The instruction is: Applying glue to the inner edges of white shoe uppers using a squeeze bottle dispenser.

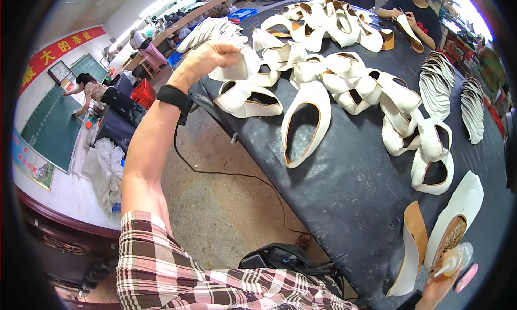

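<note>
At the table's far left, my left hand is raised with thumb and fingers pinched on a white shoe upper. Just beneath it lies another upper, dark inside, and more white shoe uppers spread in a curving row. At the lower right, my right hand is partly cut off by the picture's edge. It grips a small translucent bottle with a white nozzle, next to a pink oval thing I cannot identify. Beside that hand are a white upper piece and a tan-lined piece.
A black-covered table carries the uppers. Fanned stacks of white pieces lie to the right. Across the table a person handles an upper. A cable runs over the floor. Two other people are at the left.
</note>
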Demonstrator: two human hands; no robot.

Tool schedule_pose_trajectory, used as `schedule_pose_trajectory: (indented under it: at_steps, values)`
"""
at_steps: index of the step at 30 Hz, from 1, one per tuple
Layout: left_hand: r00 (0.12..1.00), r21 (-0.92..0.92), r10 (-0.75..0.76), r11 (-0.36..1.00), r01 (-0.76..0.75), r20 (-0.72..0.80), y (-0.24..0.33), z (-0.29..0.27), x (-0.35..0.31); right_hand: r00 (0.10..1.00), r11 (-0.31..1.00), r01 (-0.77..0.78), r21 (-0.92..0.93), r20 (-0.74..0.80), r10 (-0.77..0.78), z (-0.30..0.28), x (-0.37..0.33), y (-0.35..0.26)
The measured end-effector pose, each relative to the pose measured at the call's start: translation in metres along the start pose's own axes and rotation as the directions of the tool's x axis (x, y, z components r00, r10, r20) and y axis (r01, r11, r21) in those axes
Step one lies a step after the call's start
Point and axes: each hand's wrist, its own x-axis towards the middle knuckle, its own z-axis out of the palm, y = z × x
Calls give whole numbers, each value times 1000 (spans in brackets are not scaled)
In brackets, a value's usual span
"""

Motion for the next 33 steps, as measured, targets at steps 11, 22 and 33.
schedule_pose_trajectory:
  at_steps: [11,22,33]
  values:
    - [984,15,-92,995,96,-151,-74,-6,57,931,987,80,-137,-343,-123,54,-15,32]
    - [949,532,170,847,-3,-267,-158,40,108,871,973,141,-185,-444,-211,32,-39,34]
    - [968,27,-247,969,246,46,-178,30,109,966,977,203,71,-178,-188,-11,-53,20]
